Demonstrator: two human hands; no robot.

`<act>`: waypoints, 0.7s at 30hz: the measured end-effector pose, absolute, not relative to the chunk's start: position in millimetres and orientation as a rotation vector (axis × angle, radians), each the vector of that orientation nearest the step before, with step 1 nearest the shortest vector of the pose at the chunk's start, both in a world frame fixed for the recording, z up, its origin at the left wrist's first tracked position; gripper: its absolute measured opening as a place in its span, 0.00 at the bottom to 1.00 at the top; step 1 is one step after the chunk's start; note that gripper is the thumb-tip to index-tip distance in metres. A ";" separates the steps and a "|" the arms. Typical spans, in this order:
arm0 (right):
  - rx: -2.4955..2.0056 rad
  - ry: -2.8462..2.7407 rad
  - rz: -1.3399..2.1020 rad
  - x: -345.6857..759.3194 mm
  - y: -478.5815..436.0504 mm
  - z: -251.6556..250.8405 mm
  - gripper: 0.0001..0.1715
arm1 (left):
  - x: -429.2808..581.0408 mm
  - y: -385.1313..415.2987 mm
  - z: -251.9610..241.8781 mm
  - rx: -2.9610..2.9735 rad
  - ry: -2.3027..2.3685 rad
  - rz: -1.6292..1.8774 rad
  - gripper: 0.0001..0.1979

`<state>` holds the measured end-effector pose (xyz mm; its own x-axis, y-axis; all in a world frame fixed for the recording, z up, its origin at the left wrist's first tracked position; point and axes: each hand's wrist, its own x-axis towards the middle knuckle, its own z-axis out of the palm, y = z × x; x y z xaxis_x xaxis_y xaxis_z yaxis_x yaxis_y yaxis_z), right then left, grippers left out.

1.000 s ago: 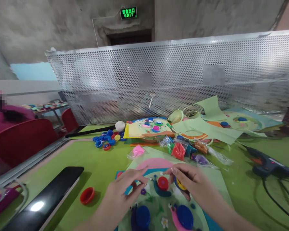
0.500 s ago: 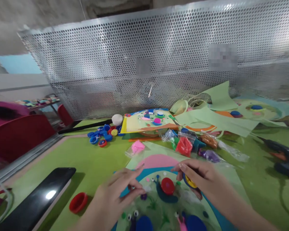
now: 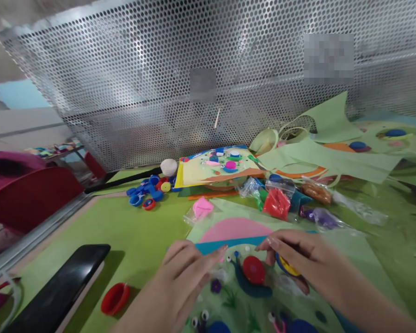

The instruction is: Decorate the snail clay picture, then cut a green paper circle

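Observation:
A paper collage with a pink half-circle, a teal band and clay snails lies in front of me. Its middle snail has a blue body and a red bottle-cap shell. My left hand rests on the collage's left side with fingers stretched flat toward the snail's head. Right of the snail, my right hand curls over a blue and yellow bottle cap and grips it. The two hands' fingertips nearly meet above the snail.
A red cap and a black phone lie at the near left. Loose blue caps, bags of coloured clay, another collage and green paper sheets crowd the back, before a perforated metal screen.
The view has tipped down and moved closer. My left hand has flattened onto the collage and slid right toward the snail. The right hand stays curled on its cap.

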<state>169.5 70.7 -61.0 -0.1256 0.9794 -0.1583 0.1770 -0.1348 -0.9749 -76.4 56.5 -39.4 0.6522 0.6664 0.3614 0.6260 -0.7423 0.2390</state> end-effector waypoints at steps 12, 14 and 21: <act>-1.406 -1.485 1.321 171.7 69.9 -60.4 0.18 | -77.9 58.5 -44.4 2.752 1.206 0.797 0.23; -1.433 -1.512 1.321 171.0 69.4 -56.7 0.17 | -77.6 58.2 -44.8 2.756 1.213 0.832 0.22; -1.499 -1.563 1.295 169.4 68.9 -52.1 0.16 | -77.3 58.3 -45.2 2.772 1.154 0.784 0.22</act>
